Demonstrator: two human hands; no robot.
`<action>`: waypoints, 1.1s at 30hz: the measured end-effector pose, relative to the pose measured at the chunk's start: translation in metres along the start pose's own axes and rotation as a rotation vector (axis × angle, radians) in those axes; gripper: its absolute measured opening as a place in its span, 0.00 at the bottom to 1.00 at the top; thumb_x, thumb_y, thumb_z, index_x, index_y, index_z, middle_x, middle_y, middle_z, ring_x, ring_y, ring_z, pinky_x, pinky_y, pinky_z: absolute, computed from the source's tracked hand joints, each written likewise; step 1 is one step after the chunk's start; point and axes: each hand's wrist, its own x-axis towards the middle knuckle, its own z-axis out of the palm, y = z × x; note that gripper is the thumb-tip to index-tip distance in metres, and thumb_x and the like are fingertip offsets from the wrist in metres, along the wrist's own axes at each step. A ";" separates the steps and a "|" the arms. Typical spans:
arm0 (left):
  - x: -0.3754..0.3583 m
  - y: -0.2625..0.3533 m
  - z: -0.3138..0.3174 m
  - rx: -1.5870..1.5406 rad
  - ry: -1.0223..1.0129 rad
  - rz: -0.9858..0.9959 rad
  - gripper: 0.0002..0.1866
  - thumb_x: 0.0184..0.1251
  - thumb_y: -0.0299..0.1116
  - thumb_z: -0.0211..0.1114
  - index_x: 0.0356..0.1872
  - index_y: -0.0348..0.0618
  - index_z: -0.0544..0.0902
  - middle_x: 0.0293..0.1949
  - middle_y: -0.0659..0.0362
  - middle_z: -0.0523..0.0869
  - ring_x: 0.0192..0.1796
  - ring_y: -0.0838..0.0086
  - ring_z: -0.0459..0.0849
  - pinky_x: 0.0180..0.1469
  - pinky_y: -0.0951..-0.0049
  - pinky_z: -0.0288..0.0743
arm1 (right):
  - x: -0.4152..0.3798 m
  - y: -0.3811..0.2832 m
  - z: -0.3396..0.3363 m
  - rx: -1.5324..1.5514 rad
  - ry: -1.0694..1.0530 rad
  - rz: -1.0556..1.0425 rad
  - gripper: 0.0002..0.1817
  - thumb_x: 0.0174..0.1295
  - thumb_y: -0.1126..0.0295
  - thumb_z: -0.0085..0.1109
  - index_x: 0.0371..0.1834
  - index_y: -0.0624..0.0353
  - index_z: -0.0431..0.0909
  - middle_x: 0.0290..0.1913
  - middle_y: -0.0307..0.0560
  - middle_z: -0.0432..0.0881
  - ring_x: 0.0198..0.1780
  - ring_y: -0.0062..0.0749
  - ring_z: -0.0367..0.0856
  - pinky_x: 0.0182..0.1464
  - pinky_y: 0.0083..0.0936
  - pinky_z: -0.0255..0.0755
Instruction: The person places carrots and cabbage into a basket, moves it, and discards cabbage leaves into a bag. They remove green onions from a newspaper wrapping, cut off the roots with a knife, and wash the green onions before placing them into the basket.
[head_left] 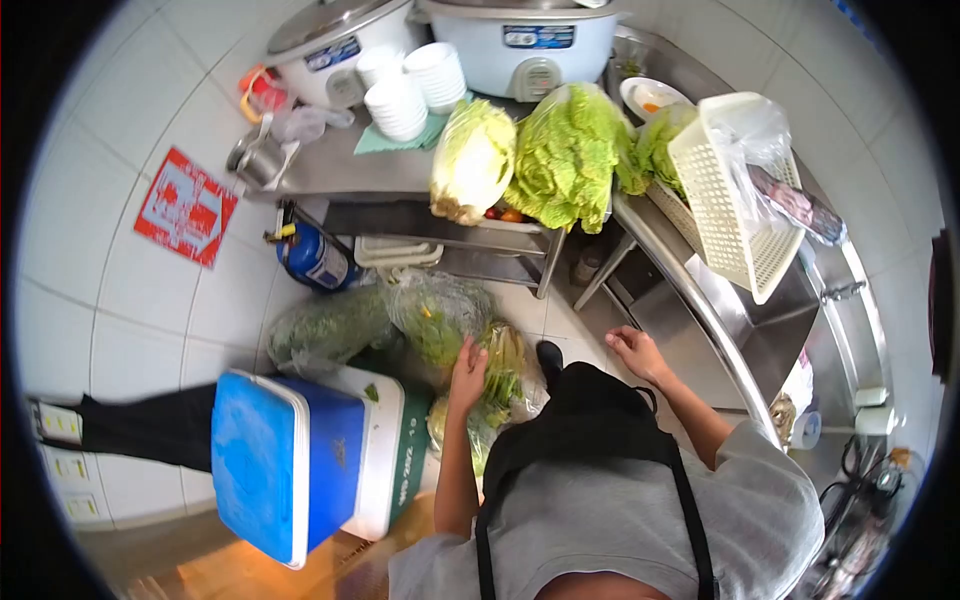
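My left hand [469, 372] hangs over the bagged greens on the floor. Its fingers are loosely extended, and I see nothing held. Out to the other side, my right hand [636, 352] hovers near the front of the metal sink unit, fingers bent but apart, with no object in it. Below the left hand are a clear bag of leafy greens [432, 312] and some long-stemmed greens [505, 365], partly in plastic. On the steel counter ahead, a napa cabbage [474, 160] stands beside a large bunch of lettuce [572, 150].
Blue cooler box [262, 465] and a white-and-green box [375, 455] stand at left. Two rice cookers [520, 60] and stacked white bowls [400, 108] occupy the counter. A tilted cream basket [715, 215] rests over the sink [785, 320]. A blue gas cylinder [318, 258] stands by the wall.
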 end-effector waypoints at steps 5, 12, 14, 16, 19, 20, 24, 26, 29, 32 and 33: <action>0.002 -0.030 0.003 -0.074 -0.007 0.078 0.29 0.63 0.39 0.53 0.61 0.35 0.57 0.56 0.42 0.67 0.58 0.63 0.67 0.59 0.71 0.59 | 0.022 -0.054 0.002 -0.084 -0.022 -0.130 0.18 0.58 0.59 0.52 0.41 0.65 0.74 0.32 0.52 0.80 0.35 0.32 0.78 0.40 0.25 0.70; -0.013 -0.080 0.006 -0.206 0.164 -0.059 0.28 0.62 0.43 0.53 0.58 0.34 0.62 0.57 0.44 0.67 0.58 0.60 0.67 0.58 0.69 0.59 | 0.022 -0.042 0.032 -0.421 -0.114 -0.141 0.19 0.56 0.58 0.53 0.41 0.63 0.75 0.38 0.55 0.79 0.42 0.40 0.78 0.43 0.27 0.71; -0.018 -0.136 0.014 -0.225 0.233 -0.113 0.27 0.62 0.41 0.53 0.58 0.34 0.62 0.55 0.44 0.69 0.58 0.61 0.68 0.58 0.69 0.59 | 0.032 -0.032 0.037 -0.478 -0.225 -0.116 0.17 0.55 0.58 0.54 0.38 0.61 0.77 0.39 0.56 0.78 0.41 0.45 0.78 0.42 0.30 0.71; -0.033 -0.193 0.019 -0.265 0.296 -0.099 0.26 0.62 0.40 0.53 0.57 0.33 0.63 0.53 0.45 0.71 0.57 0.62 0.69 0.58 0.70 0.59 | 0.043 -0.023 0.054 -0.621 -0.260 -0.142 0.18 0.55 0.56 0.52 0.37 0.60 0.77 0.39 0.55 0.78 0.39 0.48 0.77 0.41 0.33 0.71; -0.073 -0.183 0.003 -0.267 0.223 -0.319 0.24 0.63 0.41 0.52 0.52 0.30 0.68 0.50 0.46 0.73 0.54 0.65 0.71 0.56 0.71 0.62 | 0.048 0.021 0.066 -0.579 -0.363 -0.222 0.21 0.56 0.52 0.49 0.41 0.57 0.76 0.39 0.53 0.78 0.40 0.49 0.76 0.43 0.35 0.70; -0.080 -0.198 0.004 -0.271 0.190 -0.322 0.24 0.63 0.41 0.52 0.51 0.30 0.69 0.50 0.47 0.74 0.54 0.65 0.71 0.56 0.72 0.62 | 0.045 0.018 0.064 -0.564 -0.396 -0.186 0.22 0.56 0.51 0.48 0.42 0.56 0.75 0.39 0.53 0.78 0.41 0.49 0.76 0.43 0.35 0.70; -0.077 -0.188 -0.011 -0.312 0.192 -0.445 0.24 0.63 0.41 0.53 0.54 0.32 0.67 0.51 0.48 0.73 0.54 0.67 0.71 0.56 0.73 0.61 | -0.006 0.018 0.041 -0.598 -0.241 0.095 0.21 0.57 0.50 0.47 0.37 0.58 0.76 0.30 0.52 0.78 0.34 0.38 0.78 0.37 0.29 0.71; -0.052 -0.167 -0.022 -0.256 0.150 -0.326 0.23 0.63 0.39 0.53 0.54 0.32 0.66 0.52 0.48 0.72 0.55 0.68 0.70 0.57 0.73 0.60 | -0.030 0.042 0.011 -0.320 0.054 0.251 0.25 0.58 0.47 0.43 0.35 0.60 0.76 0.25 0.49 0.78 0.30 0.33 0.78 0.30 0.27 0.72; -0.010 -0.096 -0.032 -0.149 0.069 -0.073 0.23 0.63 0.37 0.54 0.55 0.33 0.66 0.54 0.49 0.71 0.57 0.69 0.68 0.58 0.73 0.59 | -0.056 0.046 -0.050 0.221 0.732 0.168 0.32 0.59 0.41 0.34 0.23 0.60 0.73 0.18 0.43 0.75 0.21 0.25 0.74 0.20 0.24 0.70; 0.027 -0.023 -0.031 -0.140 -0.002 0.083 0.23 0.63 0.35 0.54 0.56 0.34 0.65 0.56 0.49 0.69 0.58 0.69 0.67 0.59 0.73 0.58 | -0.046 0.036 -0.125 0.648 1.037 0.113 0.32 0.55 0.36 0.37 0.40 0.57 0.70 0.30 0.42 0.73 0.30 0.24 0.72 0.27 0.24 0.69; 0.033 0.002 -0.025 -0.167 -0.026 0.109 0.23 0.63 0.35 0.54 0.56 0.34 0.64 0.56 0.49 0.68 0.58 0.69 0.67 0.59 0.73 0.58 | -0.036 0.030 -0.150 0.800 1.093 0.164 0.36 0.54 0.36 0.39 0.49 0.59 0.69 0.39 0.46 0.74 0.34 0.26 0.72 0.30 0.22 0.69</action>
